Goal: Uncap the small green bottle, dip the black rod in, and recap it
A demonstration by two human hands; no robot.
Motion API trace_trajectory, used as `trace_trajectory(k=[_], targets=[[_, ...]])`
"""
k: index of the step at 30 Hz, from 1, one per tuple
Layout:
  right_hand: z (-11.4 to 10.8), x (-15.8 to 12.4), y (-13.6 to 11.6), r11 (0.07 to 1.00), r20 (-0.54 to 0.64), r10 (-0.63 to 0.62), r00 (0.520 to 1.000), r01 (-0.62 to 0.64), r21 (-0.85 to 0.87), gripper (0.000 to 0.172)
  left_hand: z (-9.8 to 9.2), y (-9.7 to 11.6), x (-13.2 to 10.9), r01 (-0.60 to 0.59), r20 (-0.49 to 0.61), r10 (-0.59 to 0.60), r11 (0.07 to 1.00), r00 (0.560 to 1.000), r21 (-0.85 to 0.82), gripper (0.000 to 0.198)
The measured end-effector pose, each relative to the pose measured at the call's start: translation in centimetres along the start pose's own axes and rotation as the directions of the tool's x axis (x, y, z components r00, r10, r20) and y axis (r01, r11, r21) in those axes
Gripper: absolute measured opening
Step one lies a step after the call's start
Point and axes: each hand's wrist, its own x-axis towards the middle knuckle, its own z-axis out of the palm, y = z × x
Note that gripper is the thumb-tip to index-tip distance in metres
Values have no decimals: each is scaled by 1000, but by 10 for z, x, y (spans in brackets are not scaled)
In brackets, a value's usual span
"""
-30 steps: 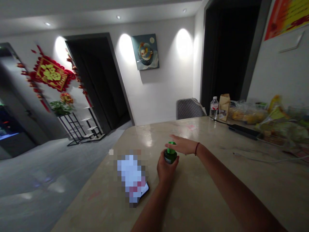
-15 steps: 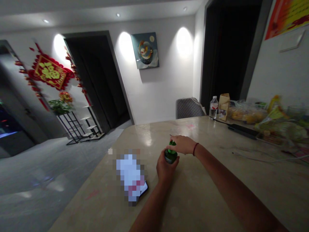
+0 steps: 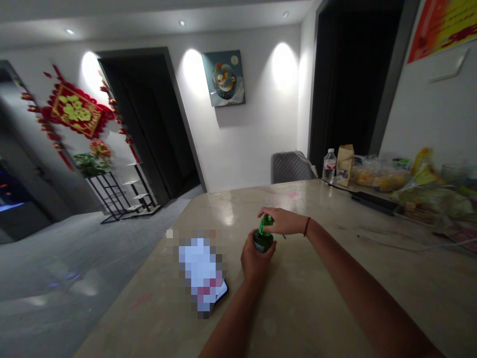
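Both my hands are on a small green container in the middle of the table (image 3: 298,293). My left hand (image 3: 255,258) wraps around its rounded, dark green body (image 3: 263,242) from below and the left. Above it, my right hand (image 3: 281,220), with a red cord on the wrist, has its fingers curled over the bright green ribbed top (image 3: 265,223). A thin dark tip (image 3: 284,236) pokes out under the right hand; what it belongs to is hidden. The fingers cover much of the top, so I cannot tell whether it sits tight on the body.
A phone (image 3: 203,276) with a blurred screen lies left of my hands. Farther right are a water bottle (image 3: 329,166), a paper bag (image 3: 345,165), a long black object (image 3: 373,203), a pale cable (image 3: 395,245) and bagged food (image 3: 383,178). A grey chair (image 3: 292,166) stands behind the table.
My right hand has shifted slightly and turned on the green top, showing more of its ribs. The thin dark tip, before at the top's far left, now shows at the right. My left hand stays.
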Motion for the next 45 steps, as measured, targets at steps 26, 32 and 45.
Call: trace_trajectory(k=[26,32,45], targets=[[37,5,133,879,-256,474,842,-467,90,54,-1,0,1,36,-34,-36,999,999,4,54],[40,-4,143,866,-185,478,859,-496,-66,38,0,0,2,45,-31,-46,999,998,-24,53],[8,-18,129,820,169,562,810,-518,-243,31,0,-1,2,54,-33,-55,998,998,-38,53]])
